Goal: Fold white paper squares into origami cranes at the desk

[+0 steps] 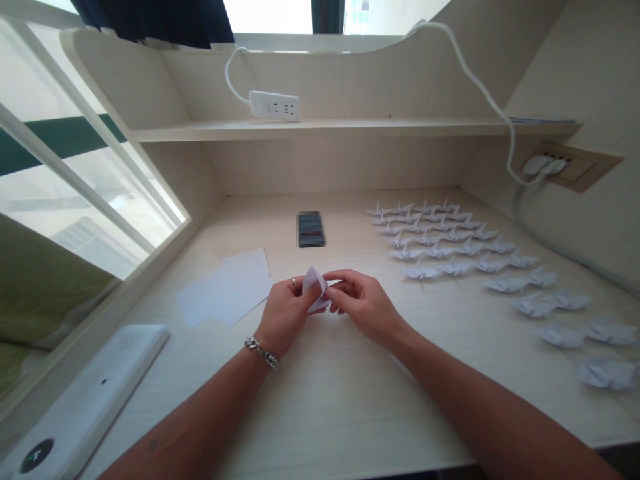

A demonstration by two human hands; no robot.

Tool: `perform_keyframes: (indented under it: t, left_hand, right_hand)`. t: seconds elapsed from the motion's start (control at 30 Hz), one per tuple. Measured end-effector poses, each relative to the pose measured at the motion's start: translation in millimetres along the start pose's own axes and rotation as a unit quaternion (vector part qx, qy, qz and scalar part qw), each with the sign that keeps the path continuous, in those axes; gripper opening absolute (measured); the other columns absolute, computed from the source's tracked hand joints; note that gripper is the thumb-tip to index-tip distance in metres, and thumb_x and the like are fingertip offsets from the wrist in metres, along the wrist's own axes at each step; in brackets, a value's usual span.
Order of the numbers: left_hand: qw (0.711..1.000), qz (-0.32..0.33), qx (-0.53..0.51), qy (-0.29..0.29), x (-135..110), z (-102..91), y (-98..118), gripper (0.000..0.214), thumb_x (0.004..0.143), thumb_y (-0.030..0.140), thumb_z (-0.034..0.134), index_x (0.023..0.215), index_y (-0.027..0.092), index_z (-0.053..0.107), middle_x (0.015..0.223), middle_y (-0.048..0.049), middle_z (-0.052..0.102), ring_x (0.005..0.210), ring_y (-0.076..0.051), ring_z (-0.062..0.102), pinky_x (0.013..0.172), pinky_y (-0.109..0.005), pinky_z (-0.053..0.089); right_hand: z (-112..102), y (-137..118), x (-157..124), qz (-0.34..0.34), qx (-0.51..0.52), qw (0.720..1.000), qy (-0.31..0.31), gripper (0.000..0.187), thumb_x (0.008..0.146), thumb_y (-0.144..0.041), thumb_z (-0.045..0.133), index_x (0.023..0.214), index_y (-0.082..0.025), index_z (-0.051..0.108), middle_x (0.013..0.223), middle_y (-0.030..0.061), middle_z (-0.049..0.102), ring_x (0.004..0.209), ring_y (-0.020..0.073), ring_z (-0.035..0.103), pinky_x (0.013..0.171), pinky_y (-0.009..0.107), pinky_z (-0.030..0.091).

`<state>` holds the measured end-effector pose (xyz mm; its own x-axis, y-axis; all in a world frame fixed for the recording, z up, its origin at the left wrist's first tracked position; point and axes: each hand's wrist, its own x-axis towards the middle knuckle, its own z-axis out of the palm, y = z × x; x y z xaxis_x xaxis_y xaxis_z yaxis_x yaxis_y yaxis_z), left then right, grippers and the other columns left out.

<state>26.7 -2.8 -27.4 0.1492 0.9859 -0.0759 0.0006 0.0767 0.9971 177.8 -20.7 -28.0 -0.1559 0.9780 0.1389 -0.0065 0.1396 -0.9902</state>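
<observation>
A small piece of folded white paper (pixel 312 281) is held up over the middle of the desk, between both hands. My left hand (pixel 286 308) grips it from the left, thumb pressed on its face; a ring and a chain bracelet show on this side. The fingertips of my right hand (pixel 361 299) pinch its right edge. Left of the hands lies a fanned stack of white paper sheets (pixel 227 288). Folded paper cranes (pixel 457 267) stand in several rows on the right. Fingers hide the lower part of the folded paper.
A dark, blurred-out flat object (pixel 311 229) lies beyond the hands. A long white device (pixel 95 393) sits along the left edge. On the shelf (pixel 350 128) rests a white power strip (pixel 275 106); a white cable (pixel 480 83) runs to the wall socket (pixel 575 165).
</observation>
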Motion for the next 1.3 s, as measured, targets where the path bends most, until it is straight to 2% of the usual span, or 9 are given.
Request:
perform_keyframes:
  t: [0.13,0.3,0.5,0.57,0.67,0.83,1.0,1.17,1.3]
  left_hand:
    - [0.998,0.028,0.055,-0.008,0.0,-1.9,0.4,0.032,0.074,0.044,0.070,0.075,0.012,0.071,0.069,-0.0042,0.071,0.065,-0.015,0.063,0.061,-0.023,0.051]
    - [0.998,0.049,0.027,-0.027,-1.3,-2.5,2.3,0.033,0.074,0.038,0.071,0.091,0.011,0.071,0.083,-0.0078,0.074,0.074,-0.018,0.067,0.072,-0.030,0.054]
    - [0.992,0.077,0.077,0.064,-3.1,-0.7,5.7,0.030,0.072,0.024,0.070,0.100,0.011,0.070,0.086,-0.0081,0.074,0.076,-0.019,0.068,0.070,-0.030,0.055]
    - [0.988,0.100,0.102,0.064,-4.0,0.4,6.3,0.028,0.072,0.021,0.069,0.099,0.012,0.070,0.091,-0.0075,0.074,0.079,-0.019,0.068,0.072,-0.030,0.055]
    - [0.979,0.138,0.143,0.047,-5.4,1.7,6.8,0.029,0.073,0.028,0.071,0.098,0.015,0.070,0.097,-0.0076,0.074,0.083,-0.019,0.068,0.075,-0.029,0.055]
    - [0.965,0.163,0.207,0.011,-6.8,1.8,6.4,0.029,0.078,0.037,0.067,0.100,0.018,0.070,0.099,-0.0068,0.073,0.086,-0.019,0.068,0.076,-0.030,0.054]
    - [0.958,0.168,0.230,0.020,-6.1,0.3,5.1,0.029,0.080,0.034,0.066,0.104,0.019,0.070,0.102,-0.0063,0.072,0.089,-0.019,0.067,0.080,-0.030,0.052]
    - [0.966,0.139,0.212,0.047,-5.1,-2.3,6.1,0.030,0.078,0.039,0.066,0.097,0.016,0.072,0.093,-0.0066,0.074,0.079,-0.019,0.067,0.071,-0.029,0.052]
    - [0.972,0.108,0.204,0.044,-5.6,-1.6,8.7,0.033,0.077,0.041,0.066,0.097,0.015,0.073,0.090,-0.0064,0.075,0.079,-0.020,0.067,0.070,-0.028,0.051]
  right_hand:
    - [-1.6,1.1,0.7,0.008,-0.004,1.000,-0.007,0.027,0.081,-0.024,0.062,0.107,-0.016,0.065,0.076,0.0044,0.071,0.067,0.0150,0.065,0.063,0.028,0.050]
    - [-4.1,0.7,1.6,-0.007,-0.009,1.000,-0.005,0.028,0.084,-0.030,0.060,0.108,-0.017,0.066,0.083,0.0049,0.071,0.072,0.0150,0.065,0.065,0.028,0.051]
    - [-1.0,-0.5,-2.3,-0.020,-0.073,0.997,0.007,0.050,0.072,-0.039,0.074,0.116,-0.019,0.061,0.099,0.0076,0.069,0.082,0.0191,0.066,0.073,0.032,0.055]
    - [0.1,1.6,-3.1,-0.035,-0.109,0.993,0.034,0.044,0.075,-0.036,0.071,0.115,-0.020,0.061,0.098,0.0076,0.069,0.084,0.0194,0.067,0.074,0.033,0.055]
    - [0.2,5.4,-3.0,-0.061,-0.138,0.986,0.073,0.031,0.082,-0.029,0.063,0.112,-0.020,0.062,0.096,0.0071,0.070,0.085,0.0190,0.067,0.075,0.032,0.055]
    - [-0.3,7.7,-2.2,-0.064,-0.136,0.985,0.084,0.023,0.084,-0.028,0.061,0.105,-0.021,0.064,0.092,0.0056,0.071,0.083,0.0188,0.067,0.073,0.031,0.054]
    - [-1.6,6.6,-0.5,-0.045,-0.067,0.995,0.059,0.023,0.079,-0.036,0.067,0.094,-0.018,0.066,0.092,0.0065,0.070,0.083,0.0189,0.065,0.072,0.031,0.053]
    - [-6.0,1.7,2.4,0.060,0.083,0.995,-0.009,0.034,0.077,-0.046,0.067,0.093,-0.017,0.069,0.088,0.0065,0.070,0.080,0.0185,0.064,0.062,0.028,0.052]
    - [-9.0,1.4,3.6,0.106,0.157,0.982,-0.012,0.030,0.079,-0.045,0.064,0.089,-0.017,0.071,0.085,0.0063,0.069,0.077,0.0166,0.065,0.061,0.025,0.050]
